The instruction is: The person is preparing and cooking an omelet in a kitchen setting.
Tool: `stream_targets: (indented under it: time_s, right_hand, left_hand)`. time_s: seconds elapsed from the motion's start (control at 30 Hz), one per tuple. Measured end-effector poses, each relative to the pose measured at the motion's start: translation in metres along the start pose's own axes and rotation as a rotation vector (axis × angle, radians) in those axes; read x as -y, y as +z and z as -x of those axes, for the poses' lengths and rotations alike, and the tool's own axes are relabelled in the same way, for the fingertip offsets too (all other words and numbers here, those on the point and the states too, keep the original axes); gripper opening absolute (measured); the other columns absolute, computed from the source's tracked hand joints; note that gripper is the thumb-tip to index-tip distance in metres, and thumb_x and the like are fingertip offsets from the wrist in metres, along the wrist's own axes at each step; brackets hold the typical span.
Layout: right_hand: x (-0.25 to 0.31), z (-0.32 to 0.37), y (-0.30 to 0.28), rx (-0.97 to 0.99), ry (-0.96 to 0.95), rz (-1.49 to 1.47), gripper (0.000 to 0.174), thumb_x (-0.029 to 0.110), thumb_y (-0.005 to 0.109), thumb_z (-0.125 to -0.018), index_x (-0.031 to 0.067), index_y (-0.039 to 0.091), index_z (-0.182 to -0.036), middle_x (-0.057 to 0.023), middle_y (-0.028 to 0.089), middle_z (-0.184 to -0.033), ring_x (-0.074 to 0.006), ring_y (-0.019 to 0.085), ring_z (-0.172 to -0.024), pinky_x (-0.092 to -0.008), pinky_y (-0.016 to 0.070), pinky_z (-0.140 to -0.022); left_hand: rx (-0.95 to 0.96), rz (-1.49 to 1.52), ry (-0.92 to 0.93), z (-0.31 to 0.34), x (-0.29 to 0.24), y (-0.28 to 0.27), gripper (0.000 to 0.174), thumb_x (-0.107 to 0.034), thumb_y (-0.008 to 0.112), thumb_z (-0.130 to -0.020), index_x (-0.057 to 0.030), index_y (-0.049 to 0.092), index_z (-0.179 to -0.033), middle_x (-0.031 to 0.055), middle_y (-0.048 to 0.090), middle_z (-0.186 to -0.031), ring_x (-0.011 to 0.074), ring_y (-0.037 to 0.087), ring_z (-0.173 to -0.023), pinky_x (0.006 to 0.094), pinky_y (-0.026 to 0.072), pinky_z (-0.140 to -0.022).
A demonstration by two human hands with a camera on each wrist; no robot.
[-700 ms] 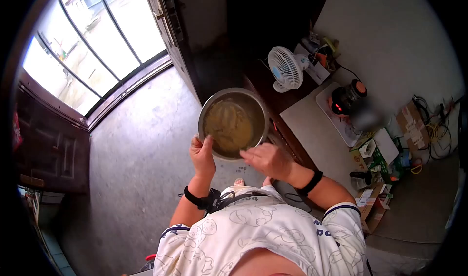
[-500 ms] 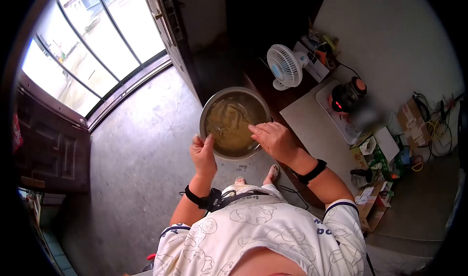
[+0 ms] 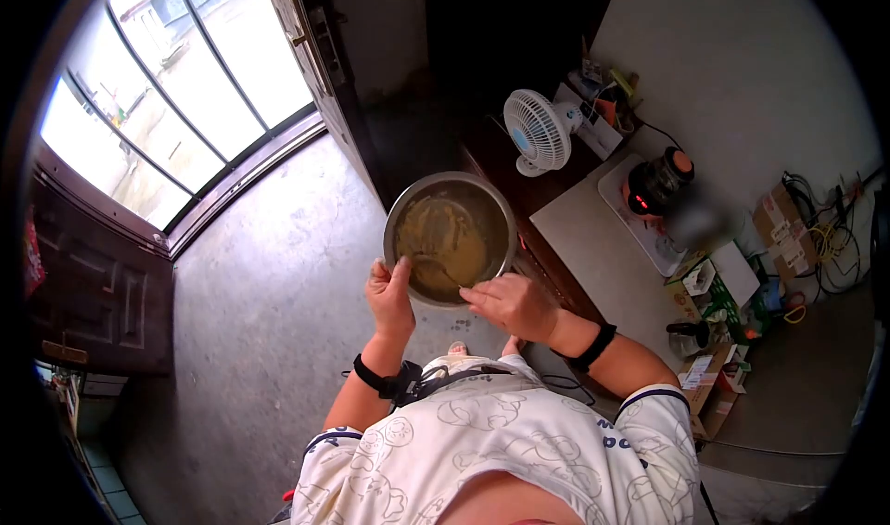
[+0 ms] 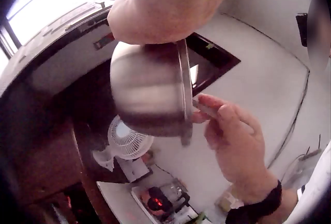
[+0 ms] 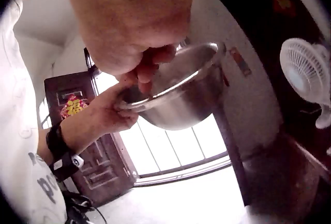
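A steel bowl [image 3: 502, 224] is held up in front of the body, over the floor, with a thin layer of yellowish batter [image 3: 465, 247] spread over its bottom. My left hand [image 3: 389, 300] grips the bowl's near-left rim, thumb on top and fingers beneath. At the near-right rim, my right hand [image 3: 517, 304] pinches the handle of a slim spoon [image 3: 448, 276]. Its head dips into the batter toward the left side. In the left wrist view the bowl [image 4: 147, 87] is seen from outside, and the right hand [image 4: 235, 141] shows the handle between thumb and fingers.
To the right, a white fan [image 3: 540, 131] stands on a dark cabinet, beside a counter [image 3: 589, 219] with a lit appliance [image 3: 658, 182], boxes and cables. An open door [image 3: 324, 70] and bright barred doorway [image 3: 185, 89] are at the far left. Grey floor [image 3: 260, 293] lies below.
My right hand moved up over the bowl's right side, then back down to the near rim. The spoon's head swung from the far middle toward the near left. My left hand kept its grip.
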State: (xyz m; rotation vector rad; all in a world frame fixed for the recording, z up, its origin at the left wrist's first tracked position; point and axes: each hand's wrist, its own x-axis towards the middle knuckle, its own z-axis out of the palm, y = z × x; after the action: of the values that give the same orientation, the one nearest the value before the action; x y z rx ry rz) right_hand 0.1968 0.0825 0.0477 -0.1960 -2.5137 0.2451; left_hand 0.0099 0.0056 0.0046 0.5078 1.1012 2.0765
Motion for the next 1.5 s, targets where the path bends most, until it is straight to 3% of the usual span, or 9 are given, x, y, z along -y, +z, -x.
stream_targets:
  time_s: [0.2, 0.4, 0.6, 0.8, 0.97, 1.2, 1.3, 1.4, 1.5]
  right_hand:
    - [-0.018, -0.027, -0.009, -0.238, 0.277, 0.058, 0.02, 0.01, 0.058, -0.079, 0.0004, 0.06, -0.096, -0.0113, 0.059, -0.08, -0.0246, 0.058, -0.066, -0.0334, 0.0466, -0.06]
    - [0.01, -0.017, 0.002, 0.015, 0.053, -0.142, 0.021, 0.011, 0.06, -0.077, 0.0014, 0.06, -0.095, -0.0097, 0.059, -0.08, -0.0236, 0.058, -0.071, -0.033, 0.0466, -0.061]
    - [-0.009, -0.04, -0.023, -0.102, 0.16, 0.111, 0.022, 0.008, 0.061, -0.075, 0.0018, 0.06, -0.096, -0.008, 0.059, -0.075, -0.0244, 0.058, -0.069, -0.0324, 0.0467, -0.061]
    - [0.015, -0.024, -0.014, 0.285, -0.125, -0.031, 0.028, 0.012, 0.067, -0.067, 0.0028, 0.061, -0.094, -0.0056, 0.058, -0.073, -0.0201, 0.058, -0.066, -0.0302, 0.0461, -0.058]
    - [-0.008, -0.043, -0.021, -0.004, 0.0, 0.156, 0.028, 0.013, 0.065, -0.069, 0.0024, 0.061, -0.095, -0.0059, 0.057, -0.077, -0.0201, 0.057, -0.068, -0.0303, 0.0451, -0.059]
    - [0.019, -0.017, -0.005, 0.291, -0.203, 0.059, 0.012, 0.012, 0.056, -0.07, 0.0071, 0.057, -0.08, -0.0038, 0.05, -0.067, -0.017, 0.054, -0.064, -0.0286, 0.0428, -0.055]
    - [0.013, -0.029, -0.015, 0.239, -0.152, 0.132, 0.016, 0.012, 0.057, -0.069, 0.0063, 0.059, -0.084, -0.0032, 0.05, -0.068, -0.0166, 0.054, -0.064, -0.0279, 0.043, -0.056]
    - [0.008, -0.044, -0.012, 0.121, -0.114, 0.228, 0.02, 0.014, 0.06, -0.07, 0.006, 0.06, -0.089, -0.0024, 0.049, -0.069, -0.016, 0.054, -0.064, -0.0273, 0.0419, -0.056]
    - [0.017, -0.04, -0.01, 0.27, -0.213, 0.228, 0.02, 0.013, 0.06, -0.069, 0.0059, 0.061, -0.089, -0.0034, 0.049, -0.067, -0.0177, 0.055, -0.064, -0.0285, 0.0439, -0.056]
  left_hand:
    - [0.042, -0.066, -0.031, 0.006, 0.004, 0.005, 0.007, -0.004, 0.055, -0.084, -0.0073, 0.053, -0.079, -0.0021, 0.059, -0.08, 0.0025, 0.047, -0.07, 0.0191, 0.0392, -0.066]
    - [0.109, -0.008, 0.001, -0.002, 0.011, -0.011, 0.003, -0.008, 0.053, -0.087, -0.0076, 0.056, -0.085, 0.0009, 0.062, -0.087, 0.0059, 0.053, -0.076, 0.0222, 0.0421, -0.071]
    - [0.135, -0.018, -0.01, -0.004, 0.021, -0.019, 0.006, -0.013, 0.052, -0.089, -0.0083, 0.055, -0.086, 0.0003, 0.061, -0.09, 0.0055, 0.052, -0.079, 0.0222, 0.0414, -0.072]
    - [0.221, 0.013, 0.01, -0.015, 0.013, -0.026, 0.009, -0.015, 0.051, -0.09, -0.0085, 0.055, -0.085, -0.0003, 0.06, -0.089, 0.0061, 0.052, -0.079, 0.0222, 0.0415, -0.073]
    - [0.137, -0.005, -0.045, -0.014, 0.014, -0.017, 0.011, -0.011, 0.052, -0.089, -0.0104, 0.049, -0.078, -0.0054, 0.054, -0.078, 0.0022, 0.045, -0.071, 0.0187, 0.0382, -0.066]
    - [0.137, 0.003, -0.031, -0.022, 0.008, -0.026, 0.011, -0.013, 0.051, -0.09, -0.0111, 0.05, -0.079, -0.0062, 0.053, -0.077, 0.0019, 0.044, -0.07, 0.0181, 0.0375, -0.066]
    - [0.2, 0.028, -0.037, -0.024, 0.021, -0.038, 0.012, -0.018, 0.049, -0.091, -0.0086, 0.056, -0.089, 0.0003, 0.061, -0.09, 0.0065, 0.053, -0.079, 0.0227, 0.0432, -0.072]
    - [0.205, -0.009, -0.062, -0.021, 0.024, -0.026, 0.012, -0.018, 0.05, -0.091, -0.0088, 0.055, -0.087, -0.0007, 0.06, -0.09, 0.006, 0.053, -0.078, 0.0223, 0.0429, -0.071]
    - [0.148, -0.01, -0.05, -0.021, 0.013, -0.021, 0.013, -0.014, 0.051, -0.09, -0.0101, 0.05, -0.078, -0.0063, 0.053, -0.076, 0.0016, 0.043, -0.07, 0.018, 0.0364, -0.064]
